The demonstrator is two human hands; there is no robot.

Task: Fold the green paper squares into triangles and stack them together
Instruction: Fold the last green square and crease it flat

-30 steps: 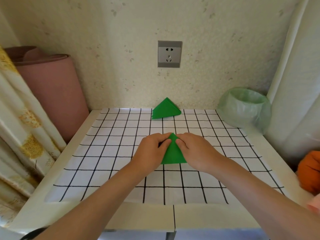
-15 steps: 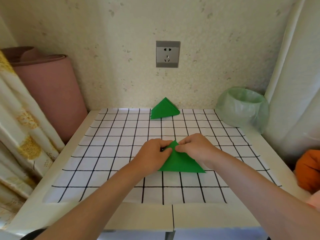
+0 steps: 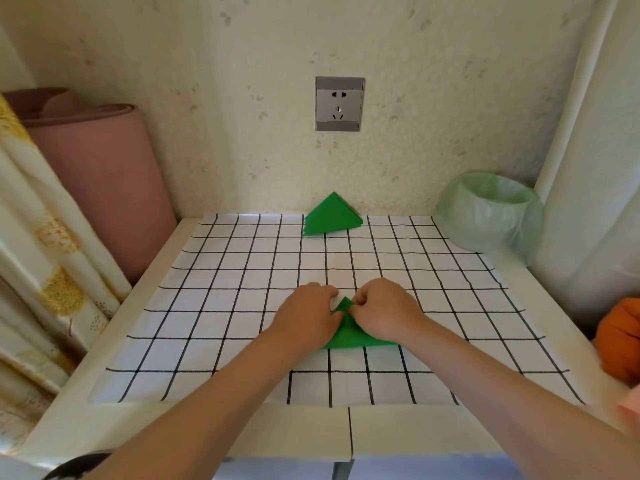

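Because it is only thin sheet stock, the green paper triangle [image 3: 349, 336] under the person's hands will probably handle as something almost weightless and limp. It should bend at a touch, keep any crease pressed into it, and could skate on the smooth black-and-white grid cloth [image 3: 225, 289] if pushed sideways. It is not brittle, but a careless pinch would likely leave a stray wrinkle. The sensible hold, as a judgement, is at the corners and free edges, with fingertips flat along the fold to sharpen it and a light pinch at one corner to lift it.

The paper is a saturated matte green, lying flat with its long edge toward the person and its apex pointing toward the grey wall socket [image 3: 339, 103]. It sits straight below that socket and well apart from it, in the nearer half of the white counter [image 3: 242, 434]. The left hand [image 3: 308, 311] has its fingers curled over the triangle's left side and appears to grip it near the apex. The right hand [image 3: 384, 310] pinches the apex between thumb and fingers, covering part of the right side. How many layers lie under the hands cannot be told.

Much closer to the socket, directly beneath it at the foot of the wall, a stack of folded green paper triangles [image 3: 330, 216] lies with its layered edges showing on the right. Below and to the right of the socket stands a pale green plastic-lined bowl [image 3: 488, 213], well apart from both.
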